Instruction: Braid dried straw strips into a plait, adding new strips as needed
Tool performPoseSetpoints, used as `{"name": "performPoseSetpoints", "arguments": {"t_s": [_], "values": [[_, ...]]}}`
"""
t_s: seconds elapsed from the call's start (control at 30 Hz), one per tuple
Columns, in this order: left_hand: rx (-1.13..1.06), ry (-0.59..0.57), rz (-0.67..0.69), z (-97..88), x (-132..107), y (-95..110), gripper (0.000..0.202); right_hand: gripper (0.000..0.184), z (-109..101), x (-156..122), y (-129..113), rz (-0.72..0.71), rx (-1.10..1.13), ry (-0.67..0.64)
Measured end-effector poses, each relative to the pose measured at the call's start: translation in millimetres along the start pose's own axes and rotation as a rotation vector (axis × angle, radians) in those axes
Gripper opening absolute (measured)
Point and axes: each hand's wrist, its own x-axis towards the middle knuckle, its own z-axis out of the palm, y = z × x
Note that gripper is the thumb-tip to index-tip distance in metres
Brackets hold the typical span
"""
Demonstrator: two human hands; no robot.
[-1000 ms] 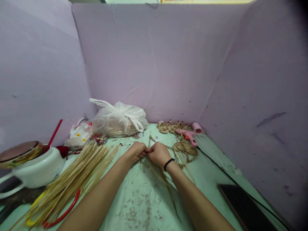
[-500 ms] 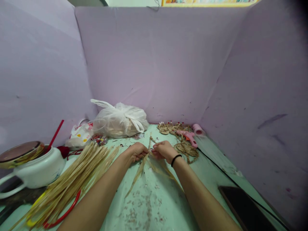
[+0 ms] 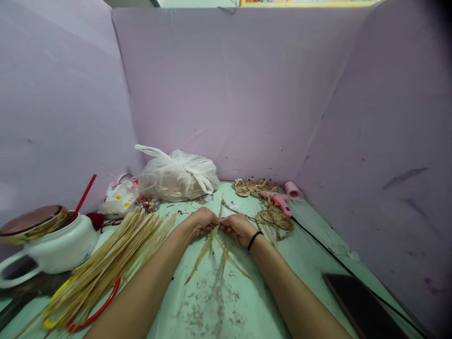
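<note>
My left hand [image 3: 202, 221] and my right hand [image 3: 238, 227] meet at the middle of the green table [image 3: 219, 301], both pinched shut on a plait of dry straw strands [image 3: 216, 245]. The loose ends fan out toward me on the table. The plaited end sticks up between my knuckles and trails back toward coils of braided straw [image 3: 273, 217]. A black band sits on my right wrist.
A big bundle of straw stalks [image 3: 106, 263] lies at the left over red-handled scissors [image 3: 95, 308]. A white pot [image 3: 45, 245], a white plastic bag [image 3: 178, 174], beads [image 3: 148, 204], a pink glue gun [image 3: 277, 198] and a dark phone [image 3: 363, 306] surround it. Purple boards wall in the table.
My right hand has turned and shifted slightly right and back. The loose straw ends, first trailing under my right forearm, have spread out between my arms.
</note>
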Motion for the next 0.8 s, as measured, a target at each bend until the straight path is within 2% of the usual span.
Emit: {"name": "performPoseSetpoints", "arguments": {"t_s": [0.23, 0.37, 0.53, 0.8], "values": [[0.008, -0.003, -0.004, -3.3, -2, 3, 0.012, 0.019, 0, -2, 2, -0.063, 0.006, 0.027], [0.132, 0.005, 0.007, -4.9, -6, 7, 0.018, 0.021, 2, -2, 1, -0.048, 0.018, 0.058], [0.281, 0.096, 0.092, -7.3, -10, 13, 0.009, 0.021, 3, -1, 1, -0.030, 0.030, 0.080], [0.466, 0.155, 0.166, 0.5, -13, 15, 0.008, 0.012, 1, -1, 3, -0.027, 0.068, 0.030]]}}
